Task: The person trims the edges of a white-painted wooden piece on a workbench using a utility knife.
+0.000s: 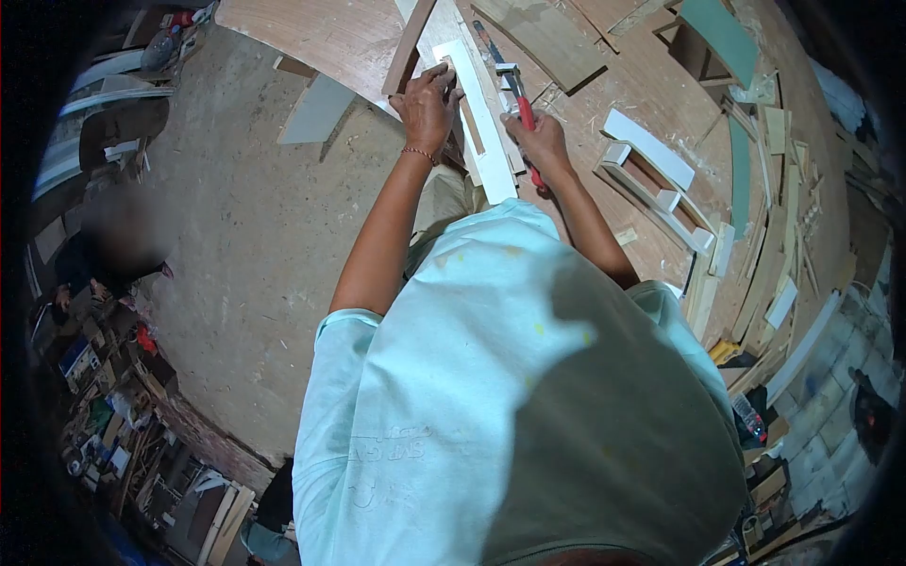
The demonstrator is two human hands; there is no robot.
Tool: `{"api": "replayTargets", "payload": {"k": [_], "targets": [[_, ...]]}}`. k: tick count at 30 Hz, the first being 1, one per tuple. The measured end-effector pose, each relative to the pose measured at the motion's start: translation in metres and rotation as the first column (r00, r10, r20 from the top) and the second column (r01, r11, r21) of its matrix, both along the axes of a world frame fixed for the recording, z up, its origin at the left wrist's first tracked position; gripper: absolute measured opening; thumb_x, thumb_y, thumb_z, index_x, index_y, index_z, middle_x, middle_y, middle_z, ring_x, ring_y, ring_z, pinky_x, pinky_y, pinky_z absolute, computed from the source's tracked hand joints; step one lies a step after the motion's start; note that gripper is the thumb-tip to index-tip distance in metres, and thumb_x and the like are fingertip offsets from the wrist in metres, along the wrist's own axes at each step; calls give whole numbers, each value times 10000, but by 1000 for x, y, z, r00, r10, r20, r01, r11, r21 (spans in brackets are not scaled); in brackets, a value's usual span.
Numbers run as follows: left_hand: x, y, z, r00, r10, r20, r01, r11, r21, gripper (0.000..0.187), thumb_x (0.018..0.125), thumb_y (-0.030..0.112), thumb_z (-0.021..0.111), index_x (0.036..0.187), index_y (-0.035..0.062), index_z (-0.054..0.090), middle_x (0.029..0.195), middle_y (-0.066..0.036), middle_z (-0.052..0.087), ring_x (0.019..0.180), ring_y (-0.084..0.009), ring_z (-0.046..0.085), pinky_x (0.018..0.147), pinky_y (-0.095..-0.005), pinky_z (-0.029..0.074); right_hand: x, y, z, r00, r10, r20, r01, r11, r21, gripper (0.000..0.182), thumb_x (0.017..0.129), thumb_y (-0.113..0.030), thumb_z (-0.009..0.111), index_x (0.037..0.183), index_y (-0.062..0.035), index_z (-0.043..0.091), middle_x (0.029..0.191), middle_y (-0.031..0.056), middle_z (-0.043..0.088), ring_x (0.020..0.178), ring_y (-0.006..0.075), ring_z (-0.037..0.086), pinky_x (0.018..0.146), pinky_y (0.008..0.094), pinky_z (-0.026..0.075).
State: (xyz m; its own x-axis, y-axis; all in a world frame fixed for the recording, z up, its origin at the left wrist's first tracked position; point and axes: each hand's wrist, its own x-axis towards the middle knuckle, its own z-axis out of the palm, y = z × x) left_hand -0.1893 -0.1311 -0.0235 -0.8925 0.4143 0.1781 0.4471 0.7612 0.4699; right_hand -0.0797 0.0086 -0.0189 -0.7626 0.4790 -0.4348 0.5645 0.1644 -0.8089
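Pale shirt (444,368) nearest; left hand (429,108) spread on white board (497,174), right hand (538,141) wrapped around red tool (525,112).

**Pale aqua, lightly stained**

From here I see a loose, pale aqua shirt (439,368) with short sleeves (338,387) – small yellowish marks dot it, and faint lettering (392,447) shows tone on tone. Beige trousers (451,196) peek out below. A thin reddish-brown bracelet (419,153) circles the left wrist – left hand (429,111) and right hand (538,141) are bare.
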Motion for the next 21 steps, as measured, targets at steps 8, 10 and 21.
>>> {"api": "replayTargets", "payload": {"k": [8,10,21], "targets": [[-3,0,-3,1000,-20,-4,20,1000,-16,316,663,198,692,972,162,634,1071,2,568,971,-183,504,825,-393,277,3,5,11,992,47,120,-27,986,-167,485,690,-290,635,963,81,484,848,232,576,792,321,581,717,364,443],[-3,0,-4,1000,-18,7,18,1000,-25,306,667,195,687,967,160,635,1076,2,565,972,-187,502,828,-396,272,6,0,5,997,74,-33,-76,996,-45,473,691,-287,630,951,81,484,814,223,580,776,316,583,708,361,443],[-5,0,9,992,-75,-98,66,993,-96,255,680,193,655,935,184,644,1123,33,547,1036,-185,475,830,-441,249,-2,-17,25,964,247,100,-257,962,97,430,781,-294,436,918,112,479,850,317,549,812,430,548,748,460,415]]}}
